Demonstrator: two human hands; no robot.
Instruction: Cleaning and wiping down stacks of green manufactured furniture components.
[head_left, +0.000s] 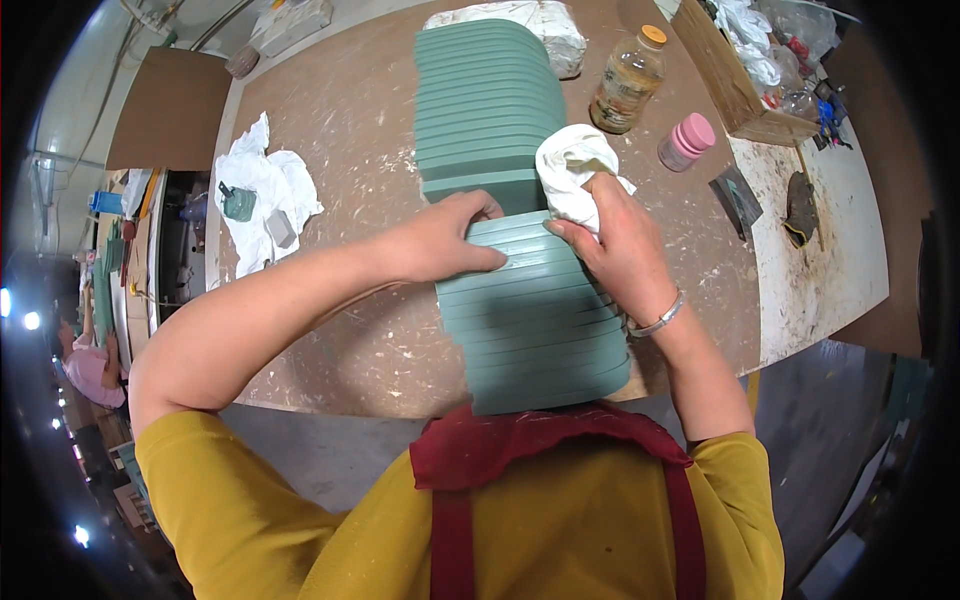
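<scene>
A white cloth (pixel 295 180) lies leftmost on the table (pixel 350 125). The left hand (pixel 435 242) touches the near green stack (pixel 545 340); whether it grips a strip, I cannot tell. The far stack (pixel 490 100) lies beyond. The right hand (pixel 630 248) clutches a rag (pixel 572 178), near a jar (pixel 628 88).

Two stacks of green slats, a far stack (pixel 490 110) and a near stack (pixel 540 335), bar the middle of the bench (pixel 365 150) from its far edge to its near edge. Left of them, a broad bare strip gives passage as far as the white cloth (pixel 285 182) toward the left edge; the left forearm (pixel 310 268) crosses its near part. Toward the far right corner, the bottle (pixel 628 88), pink-lidded jar (pixel 686 143) and wooden box (pixel 735 75) narrow the way. Between right hand (pixel 628 240) and dark block (pixel 736 203), a gap opens.
</scene>
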